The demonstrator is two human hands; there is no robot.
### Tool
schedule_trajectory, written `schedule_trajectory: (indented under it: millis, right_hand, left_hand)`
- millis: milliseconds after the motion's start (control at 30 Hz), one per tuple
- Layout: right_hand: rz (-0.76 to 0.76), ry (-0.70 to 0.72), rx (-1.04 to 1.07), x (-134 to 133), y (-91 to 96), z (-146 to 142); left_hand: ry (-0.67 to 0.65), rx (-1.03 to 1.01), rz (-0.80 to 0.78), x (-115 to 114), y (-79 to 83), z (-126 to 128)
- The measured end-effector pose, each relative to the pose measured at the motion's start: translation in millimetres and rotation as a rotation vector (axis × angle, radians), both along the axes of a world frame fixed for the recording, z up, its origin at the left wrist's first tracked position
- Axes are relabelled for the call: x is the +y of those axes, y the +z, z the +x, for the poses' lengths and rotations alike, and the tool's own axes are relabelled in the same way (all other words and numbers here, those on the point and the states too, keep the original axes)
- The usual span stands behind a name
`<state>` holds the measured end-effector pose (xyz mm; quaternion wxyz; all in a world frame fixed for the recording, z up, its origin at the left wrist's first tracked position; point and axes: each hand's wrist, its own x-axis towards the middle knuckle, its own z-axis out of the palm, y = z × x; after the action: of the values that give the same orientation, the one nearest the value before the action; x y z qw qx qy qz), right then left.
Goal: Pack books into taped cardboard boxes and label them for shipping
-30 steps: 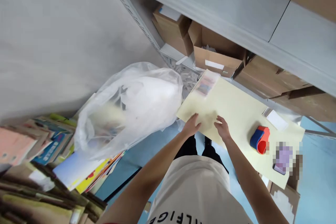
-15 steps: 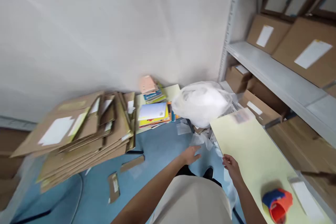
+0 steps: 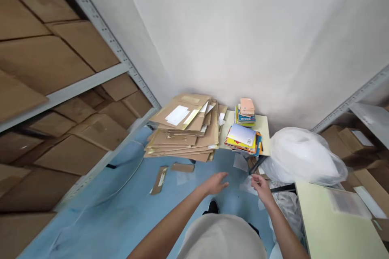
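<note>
My left hand [image 3: 215, 183] is held out over the blue floor [image 3: 127, 210], fingers stretched and apart, holding nothing. My right hand [image 3: 259, 186] hangs beside it with fingers loosely curled and nothing visible in them. Both hands are in the air, touching nothing. Ahead lies a stack of flattened cardboard boxes [image 3: 185, 131]. To its right a pile of colourful books [image 3: 244, 133] rests on a small pale yellow table [image 3: 263, 127]. A big clear plastic bag [image 3: 302, 158] bulges to the right of my right hand.
A pale yellow tabletop [image 3: 328, 226] sits at the lower right with a clear sleeve on it. Metal shelving with brown cartons [image 3: 60, 89] lines the left, more cartons [image 3: 349, 139] at the right. Cardboard scraps [image 3: 160, 178] lie on the floor.
The view has swung left from the yellow table to the floor and cardboard stack. Both hands left the tabletop and now hang free over the floor.
</note>
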<state>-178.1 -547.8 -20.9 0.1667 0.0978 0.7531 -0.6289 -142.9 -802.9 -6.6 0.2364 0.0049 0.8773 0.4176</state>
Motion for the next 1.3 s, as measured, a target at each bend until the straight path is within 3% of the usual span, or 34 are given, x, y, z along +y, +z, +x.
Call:
schedule_trajectory:
  millis: [133,267,433,567,667,800,900,967,1067,1167,1300]
  right_hand:
    - [0.005,0.244,-0.009,-75.1,-1.9,-18.5]
    - [-0.022,0.403,0.017,-138.8,6.2,-48.0]
    - [-0.186,0.515,0.004,-218.6,32.7,-99.4]
    - [-0.448,0.503,-0.033,-286.5,43.5,-146.2]
    - [-0.473,0.46,-0.02,-333.3,36.2,-181.6]
    - [-0.428,0.457,-0.076,-379.0,13.8,-216.5]
    - [-0.406,0.509,-0.103,-395.6,-2.4,-227.3]
    - [-0.402,0.532,-0.097,-400.6,-8.9,-229.0]
    - [-0.419,0.464,-0.107,-406.6,-10.2,-229.5]
    - [-0.418,0.359,-0.175,-416.5,-5.2,-232.4]
    - [-0.348,0.41,-0.266,-429.1,2.5,-234.6]
  left_hand:
    - [0.159,0.003,0.08,-67.1,-8.5,11.0]
    - [0.535,0.117,0.201,-119.7,-9.4,1.6]
    - [1.098,0.329,0.344,-180.7,1.5,-48.4]
    - [1.412,0.469,0.224,-224.5,3.8,-94.8]
    - [1.584,0.445,0.207,-244.1,-2.3,-121.7]
    - [1.751,0.337,0.251,-254.5,-14.2,-140.9]
    - [1.817,0.295,0.275,-258.0,-19.8,-144.0]
    - [1.832,0.283,0.371,-260.1,-21.1,-143.3]
    - [1.838,0.26,0.539,-263.1,-20.8,-141.8]
    - [1.817,0.242,0.609,-265.2,-19.2,-140.5]
    - [1.766,0.25,0.675,-265.5,-14.6,-133.6]
